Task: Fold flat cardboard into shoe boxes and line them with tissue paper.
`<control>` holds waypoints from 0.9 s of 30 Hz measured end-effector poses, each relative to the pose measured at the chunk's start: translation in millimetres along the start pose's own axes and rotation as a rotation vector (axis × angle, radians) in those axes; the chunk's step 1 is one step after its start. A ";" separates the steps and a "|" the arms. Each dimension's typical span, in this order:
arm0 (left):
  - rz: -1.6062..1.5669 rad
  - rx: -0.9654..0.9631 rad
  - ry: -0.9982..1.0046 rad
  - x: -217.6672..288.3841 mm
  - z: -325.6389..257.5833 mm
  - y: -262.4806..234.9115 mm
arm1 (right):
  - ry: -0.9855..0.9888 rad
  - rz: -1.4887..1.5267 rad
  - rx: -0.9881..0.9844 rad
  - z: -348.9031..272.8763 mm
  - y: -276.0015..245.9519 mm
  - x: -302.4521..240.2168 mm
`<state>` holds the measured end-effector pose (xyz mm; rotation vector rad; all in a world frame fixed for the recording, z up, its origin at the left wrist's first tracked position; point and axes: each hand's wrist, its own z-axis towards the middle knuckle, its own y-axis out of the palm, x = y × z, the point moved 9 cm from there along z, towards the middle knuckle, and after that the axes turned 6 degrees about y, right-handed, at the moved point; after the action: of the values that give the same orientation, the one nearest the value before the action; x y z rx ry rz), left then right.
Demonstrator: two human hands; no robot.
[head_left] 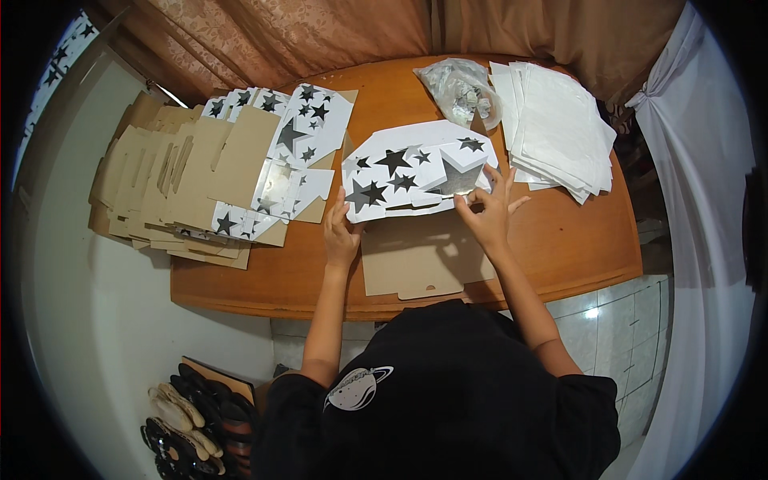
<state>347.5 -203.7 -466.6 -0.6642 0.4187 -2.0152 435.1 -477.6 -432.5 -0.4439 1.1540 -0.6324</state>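
In front of me is a partly folded cardboard box (428, 174), its upright panel white with black and grey stars. A plain brown panel (408, 260) of it lies flat toward me, over the table's near edge. At the box's left lower corner, my left hand (342, 236) grips the edge between thumb and fingers. My right hand (490, 210) pinches the right front edge with thumb and forefinger, its other fingers spread. What lies behind the upright panel is hidden.
Flattened star-patterned and brown boxes (180, 172) are heaped on the wooden table (576, 240) at left. A clear plastic bag (460, 90) with small pieces stands at the back, beside a stack of white sheets (556, 124). Shoes (196, 424) sit on the floor, lower left.
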 end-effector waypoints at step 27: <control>-0.038 -0.165 0.064 2.5 9.4 -8.8 | -0.114 0.400 0.024 16.7 -35.2 64.8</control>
<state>346.2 -201.7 -453.7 -0.7143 0.6194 -2.0575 459.8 -546.8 -449.9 -0.2148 1.0851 -0.2688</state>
